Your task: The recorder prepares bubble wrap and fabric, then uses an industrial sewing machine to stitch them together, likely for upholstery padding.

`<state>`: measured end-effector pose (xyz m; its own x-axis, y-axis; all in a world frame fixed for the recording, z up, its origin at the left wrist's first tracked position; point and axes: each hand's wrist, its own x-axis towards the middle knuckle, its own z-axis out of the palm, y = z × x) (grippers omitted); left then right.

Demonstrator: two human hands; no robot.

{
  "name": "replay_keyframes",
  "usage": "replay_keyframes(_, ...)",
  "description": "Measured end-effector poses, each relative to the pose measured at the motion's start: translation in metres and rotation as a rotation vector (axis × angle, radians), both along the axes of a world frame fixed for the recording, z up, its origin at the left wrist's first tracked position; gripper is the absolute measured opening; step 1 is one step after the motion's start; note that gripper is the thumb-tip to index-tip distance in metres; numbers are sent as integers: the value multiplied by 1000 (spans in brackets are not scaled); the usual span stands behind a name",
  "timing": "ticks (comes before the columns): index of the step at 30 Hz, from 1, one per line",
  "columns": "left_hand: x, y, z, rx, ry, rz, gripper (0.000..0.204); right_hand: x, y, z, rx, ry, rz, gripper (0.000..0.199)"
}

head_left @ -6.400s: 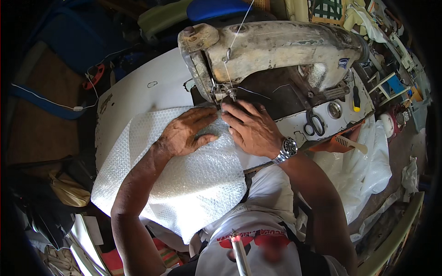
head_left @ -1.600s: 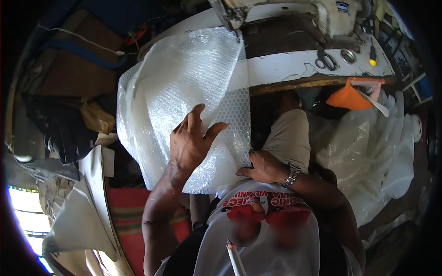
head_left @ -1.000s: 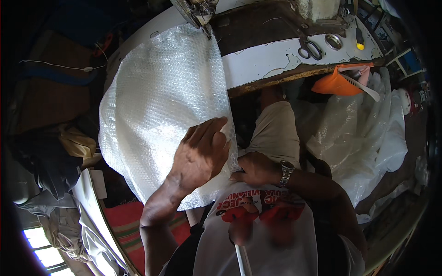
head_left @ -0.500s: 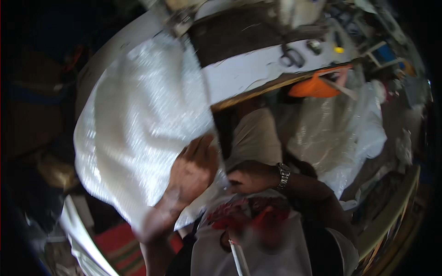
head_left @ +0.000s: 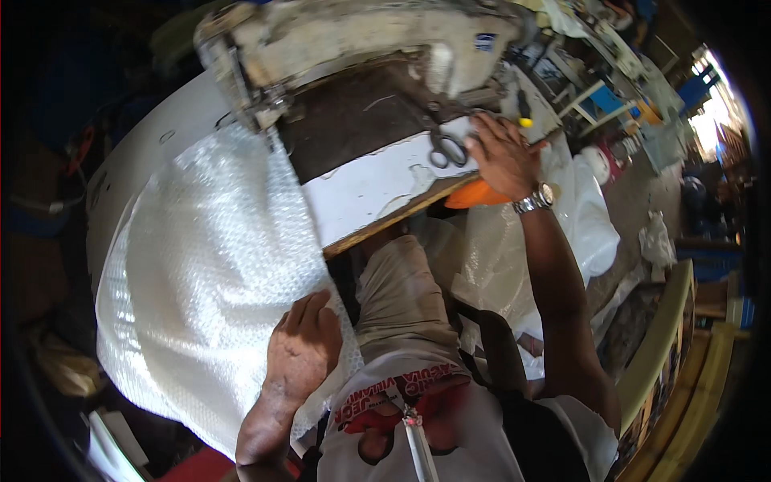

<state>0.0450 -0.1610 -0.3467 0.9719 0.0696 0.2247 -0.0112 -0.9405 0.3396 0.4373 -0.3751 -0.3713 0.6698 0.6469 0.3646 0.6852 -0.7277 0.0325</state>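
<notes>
A large sheet of clear bubble wrap [head_left: 217, 241] drapes over the left part of the white sewing table [head_left: 365, 189], its upper end by the needle area of a worn sewing machine [head_left: 353, 44]. My left hand [head_left: 303, 349] is closed on the wrap near its right edge, above my lap; the fingertips are partly hidden. My right hand [head_left: 504, 157], with a metal watch at the wrist, reaches to the table's right part. Its fingers are stretched out beside black-handled scissors [head_left: 447, 150]. What lies under the palm is hidden.
A tool with a yellow end [head_left: 525, 120] lies beyond my right hand. Below the table's wooden edge hang an orange piece [head_left: 475, 194] and clear plastic sheeting [head_left: 502, 265]. A curved pale chair edge [head_left: 662, 337] stands at the right.
My right hand has left the spot beside my left hand and moved up and right onto the table. My left hand stays on the bubble wrap. More of the sewing machine shows.
</notes>
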Motion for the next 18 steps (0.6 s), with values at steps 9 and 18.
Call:
replay_keyframes(9,-4,15,-11,-32,-71,-4,13,-35,34,49,144,-176,220,34)
replay_keyframes(18,-5,13,10,-99,1,-32,20,-107,214,12,251,299,847,42)
